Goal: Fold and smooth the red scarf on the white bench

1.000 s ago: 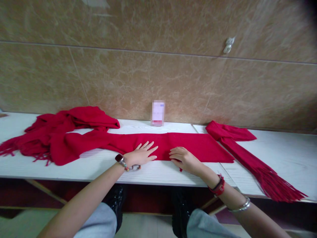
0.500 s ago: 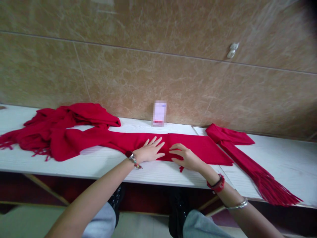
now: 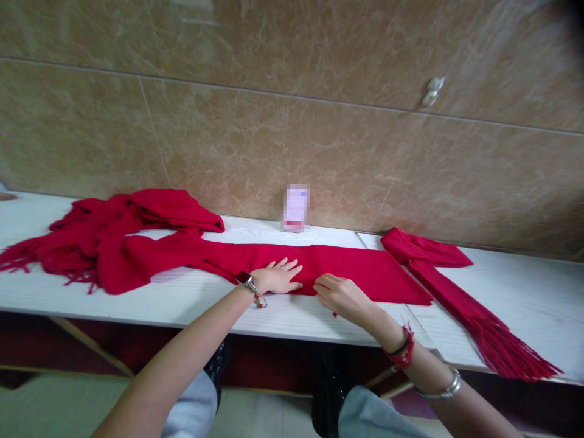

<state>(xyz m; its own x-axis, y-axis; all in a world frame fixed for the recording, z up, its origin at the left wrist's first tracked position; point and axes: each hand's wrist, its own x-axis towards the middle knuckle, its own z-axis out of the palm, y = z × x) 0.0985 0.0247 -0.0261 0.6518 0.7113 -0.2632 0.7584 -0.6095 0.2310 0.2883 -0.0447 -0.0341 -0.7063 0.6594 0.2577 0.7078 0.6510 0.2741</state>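
Note:
A long red scarf (image 3: 360,267) lies folded flat along the white bench, its left part running into a loose, fringed heap. My left hand (image 3: 277,278) rests palm down on the scarf's middle, fingers spread. Just right of it, my right hand (image 3: 343,296) is closed, its fingertips drawn together at the scarf's surface. Whatever those fingertips pinch, if anything, is hidden. A small red tuft shows below that hand, by the scarf's front edge. Past the scarf's right end lies a narrow red strip (image 3: 442,298) with a long fringe.
The white bench (image 3: 283,319) runs along a brown marbled wall (image 3: 255,140). A pixelated upright object (image 3: 295,208) stands at the bench's back edge. A small white hook (image 3: 432,91) is fixed on the wall. My shoes and knees are below the front edge.
The right hand's fingers have gone from loosely apart to closed together over the scarf. My left hand stays flat in about the same place. The view has shifted slightly.

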